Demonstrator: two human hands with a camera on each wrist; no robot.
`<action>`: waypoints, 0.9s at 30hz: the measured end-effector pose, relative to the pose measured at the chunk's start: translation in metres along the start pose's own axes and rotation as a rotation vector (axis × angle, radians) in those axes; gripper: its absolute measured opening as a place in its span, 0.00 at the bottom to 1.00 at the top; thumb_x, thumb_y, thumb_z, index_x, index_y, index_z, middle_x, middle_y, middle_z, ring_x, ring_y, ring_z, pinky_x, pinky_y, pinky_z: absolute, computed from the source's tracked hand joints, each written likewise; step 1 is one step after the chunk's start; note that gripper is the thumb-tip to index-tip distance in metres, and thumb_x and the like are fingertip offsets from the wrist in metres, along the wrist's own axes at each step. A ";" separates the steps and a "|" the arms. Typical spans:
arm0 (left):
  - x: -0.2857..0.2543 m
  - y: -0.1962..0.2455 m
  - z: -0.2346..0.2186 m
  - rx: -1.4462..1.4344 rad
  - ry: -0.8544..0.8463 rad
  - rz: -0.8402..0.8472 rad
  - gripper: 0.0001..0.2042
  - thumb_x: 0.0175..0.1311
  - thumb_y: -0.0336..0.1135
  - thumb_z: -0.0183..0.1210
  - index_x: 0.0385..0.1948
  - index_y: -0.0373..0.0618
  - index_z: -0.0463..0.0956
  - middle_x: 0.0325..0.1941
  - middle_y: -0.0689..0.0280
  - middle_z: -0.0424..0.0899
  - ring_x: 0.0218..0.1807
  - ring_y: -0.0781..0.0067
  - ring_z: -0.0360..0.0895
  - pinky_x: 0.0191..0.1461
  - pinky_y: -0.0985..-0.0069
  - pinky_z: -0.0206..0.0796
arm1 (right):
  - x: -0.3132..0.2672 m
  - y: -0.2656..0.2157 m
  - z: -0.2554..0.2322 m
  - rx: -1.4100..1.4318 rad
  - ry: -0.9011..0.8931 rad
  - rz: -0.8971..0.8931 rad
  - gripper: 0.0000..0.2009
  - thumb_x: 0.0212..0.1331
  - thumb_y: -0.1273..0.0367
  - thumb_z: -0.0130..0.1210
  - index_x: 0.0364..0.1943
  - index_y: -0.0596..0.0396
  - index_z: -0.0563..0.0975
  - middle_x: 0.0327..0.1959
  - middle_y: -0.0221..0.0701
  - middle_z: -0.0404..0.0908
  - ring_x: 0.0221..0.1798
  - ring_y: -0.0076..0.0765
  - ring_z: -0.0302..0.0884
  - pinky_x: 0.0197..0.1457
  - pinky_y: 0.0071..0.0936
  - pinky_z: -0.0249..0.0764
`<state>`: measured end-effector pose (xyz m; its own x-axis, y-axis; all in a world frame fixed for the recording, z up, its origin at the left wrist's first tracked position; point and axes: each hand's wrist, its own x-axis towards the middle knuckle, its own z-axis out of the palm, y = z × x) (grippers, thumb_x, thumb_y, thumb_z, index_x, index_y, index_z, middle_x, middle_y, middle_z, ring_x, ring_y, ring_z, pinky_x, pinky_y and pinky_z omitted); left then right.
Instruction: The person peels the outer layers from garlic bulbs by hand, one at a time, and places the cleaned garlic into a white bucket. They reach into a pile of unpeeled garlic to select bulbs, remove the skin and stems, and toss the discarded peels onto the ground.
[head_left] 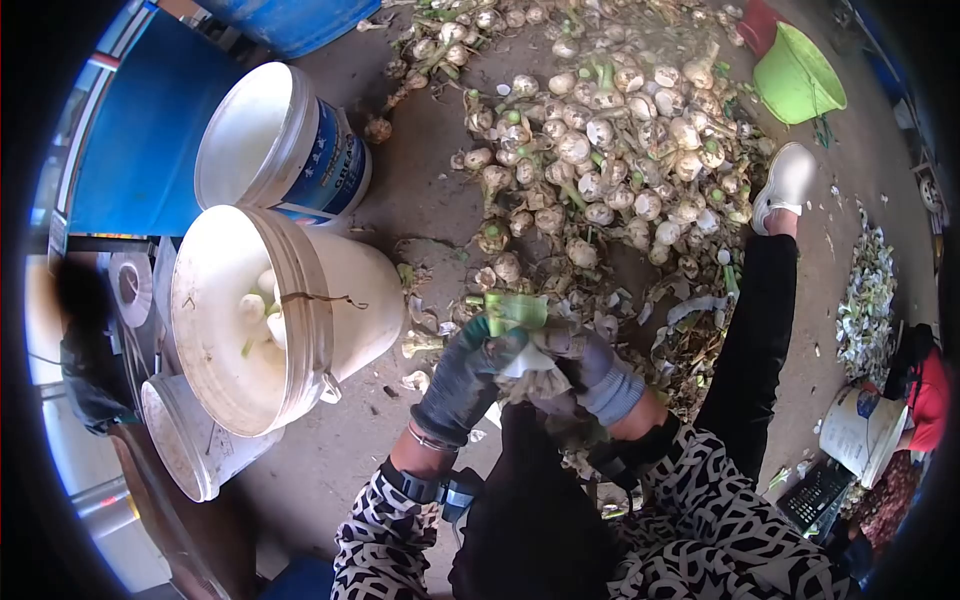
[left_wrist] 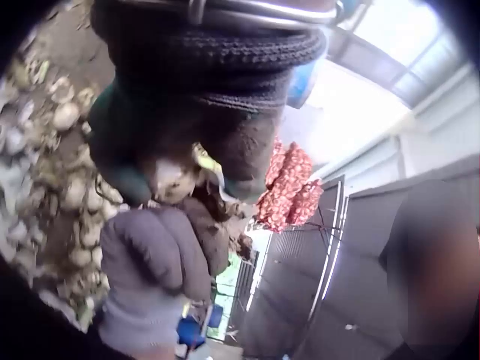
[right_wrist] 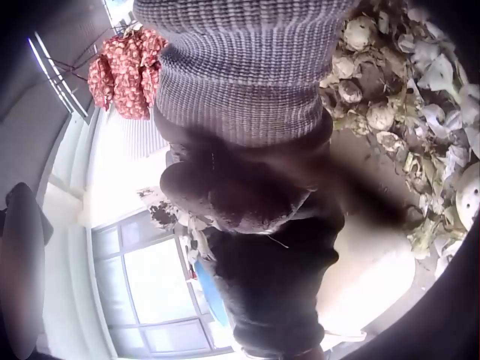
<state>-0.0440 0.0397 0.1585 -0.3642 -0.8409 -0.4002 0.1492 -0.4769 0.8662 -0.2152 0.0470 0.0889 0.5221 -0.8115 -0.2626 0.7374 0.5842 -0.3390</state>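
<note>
In the head view, two gloved hands meet low in the middle around a bulb with a green stalk and dangling roots. The left hand, in a dark glove, grips it from the left. Against its other side, the right hand, in a grey glove, holds the bulb with curled fingers. In the left wrist view the bulb shows partly between the left hand and the right hand. The right wrist view has the right hand covering most of it.
A large pile of bulbs lies on the floor ahead. To the left stand a white bucket with peeled bulbs inside, another bucket and a lower one. A green tub is at upper right; another person is at far right.
</note>
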 end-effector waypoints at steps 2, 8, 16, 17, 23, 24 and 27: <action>-0.003 -0.019 -0.019 -0.061 0.019 -0.007 0.24 0.59 0.47 0.65 0.51 0.41 0.72 0.50 0.64 0.78 0.50 0.72 0.77 0.55 0.74 0.70 | -0.014 -0.018 0.005 0.123 -0.010 0.088 0.15 0.64 0.65 0.50 0.46 0.63 0.76 0.39 0.37 0.82 0.34 0.32 0.82 0.32 0.24 0.78; 0.012 0.003 -0.007 -0.679 -0.018 -0.002 0.19 0.63 0.50 0.58 0.43 0.44 0.77 0.49 0.58 0.80 0.61 0.56 0.71 0.66 0.52 0.62 | -0.097 -0.054 0.009 -0.425 0.236 0.109 0.15 0.58 0.62 0.55 0.37 0.63 0.78 0.29 0.37 0.81 0.23 0.32 0.79 0.28 0.27 0.77; 0.015 0.017 -0.018 -0.816 0.204 0.118 0.16 0.67 0.50 0.53 0.45 0.48 0.77 0.54 0.60 0.79 0.58 0.56 0.74 0.59 0.53 0.68 | -0.173 -0.081 0.000 -0.622 0.027 0.313 0.19 0.57 0.66 0.53 0.54 0.52 0.73 0.36 0.43 0.82 0.39 0.42 0.84 0.38 0.38 0.80; 0.010 0.014 -0.028 -0.723 0.194 0.183 0.18 0.66 0.48 0.55 0.47 0.46 0.76 0.53 0.59 0.78 0.57 0.55 0.74 0.56 0.59 0.70 | -0.161 -0.084 -0.005 -1.345 -0.135 0.312 0.20 0.57 0.65 0.52 0.56 0.50 0.71 0.35 0.41 0.83 0.39 0.41 0.84 0.40 0.38 0.79; -0.078 0.133 -0.069 0.804 0.980 0.747 0.26 0.72 0.50 0.43 0.57 0.35 0.70 0.58 0.57 0.74 0.61 0.65 0.70 0.66 0.65 0.60 | -0.076 -0.091 -0.045 -2.179 0.554 0.430 0.24 0.59 0.53 0.53 0.58 0.43 0.70 0.41 0.33 0.83 0.41 0.47 0.81 0.47 0.41 0.76; -0.102 0.132 -0.114 0.872 0.998 0.759 0.26 0.72 0.49 0.46 0.61 0.35 0.65 0.63 0.55 0.71 0.65 0.63 0.67 0.69 0.64 0.56 | -0.054 -0.087 -0.063 -2.175 0.600 0.178 0.26 0.58 0.52 0.54 0.60 0.43 0.68 0.46 0.36 0.81 0.45 0.48 0.80 0.50 0.41 0.75; -0.084 0.159 -0.070 1.356 1.254 0.733 0.29 0.68 0.36 0.55 0.68 0.40 0.53 0.69 0.55 0.64 0.67 0.62 0.64 0.70 0.65 0.57 | 0.023 -0.090 -0.071 -2.323 0.671 0.182 0.29 0.58 0.53 0.55 0.64 0.43 0.64 0.61 0.41 0.72 0.57 0.50 0.74 0.59 0.40 0.70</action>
<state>0.0749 0.0167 0.3086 0.2558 -0.7163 0.6492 -0.9485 -0.0560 0.3119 -0.2997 -0.0233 0.0496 0.0085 -0.9321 -0.3620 -0.9796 0.0650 -0.1901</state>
